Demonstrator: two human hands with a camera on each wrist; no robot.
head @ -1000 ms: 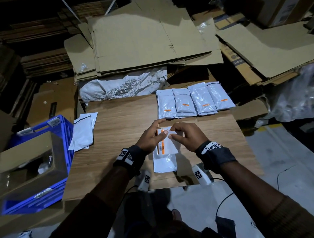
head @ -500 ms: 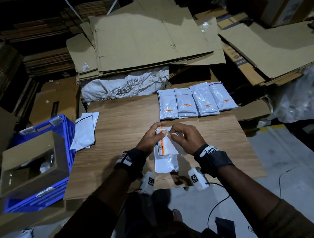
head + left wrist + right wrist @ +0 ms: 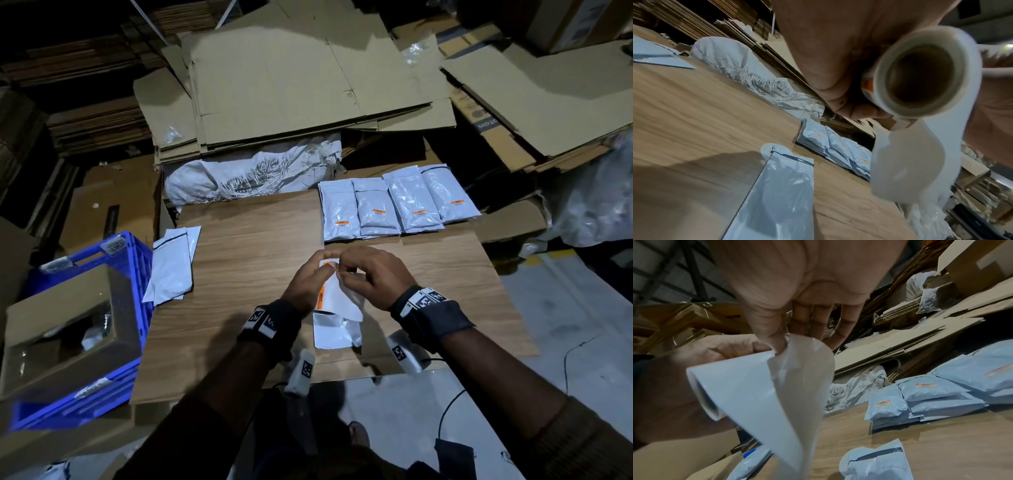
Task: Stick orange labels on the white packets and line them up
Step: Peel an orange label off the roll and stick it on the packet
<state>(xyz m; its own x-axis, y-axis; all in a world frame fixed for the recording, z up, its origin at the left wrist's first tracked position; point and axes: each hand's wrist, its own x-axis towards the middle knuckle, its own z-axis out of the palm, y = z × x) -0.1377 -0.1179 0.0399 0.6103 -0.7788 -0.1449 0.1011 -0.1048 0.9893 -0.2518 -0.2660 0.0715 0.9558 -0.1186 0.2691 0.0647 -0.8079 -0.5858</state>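
Observation:
My left hand [image 3: 310,284] grips a roll of white backing paper with orange labels [image 3: 329,294], its hollow core plain in the left wrist view [image 3: 920,73]. My right hand [image 3: 370,277] pinches the loose strip [image 3: 797,386] of that roll between thumb and fingers, just beside the left thumb. Under both hands a white packet [image 3: 337,334] lies flat on the wooden table [image 3: 246,246], with no label showing on it. Several white packets with orange labels [image 3: 394,209] lie side by side at the table's far right edge.
Unlabelled white packets [image 3: 171,267] lie at the table's left edge, next to a blue crate [image 3: 137,270] holding a cardboard box [image 3: 68,325]. A white woven sack [image 3: 253,174] and stacks of flat cardboard [image 3: 291,85] lie behind the table.
Both hands have drawn closer together at the top of the roll. The right fingers have shifted onto the strip's upper end, and the loose strip now hangs further over the packet.

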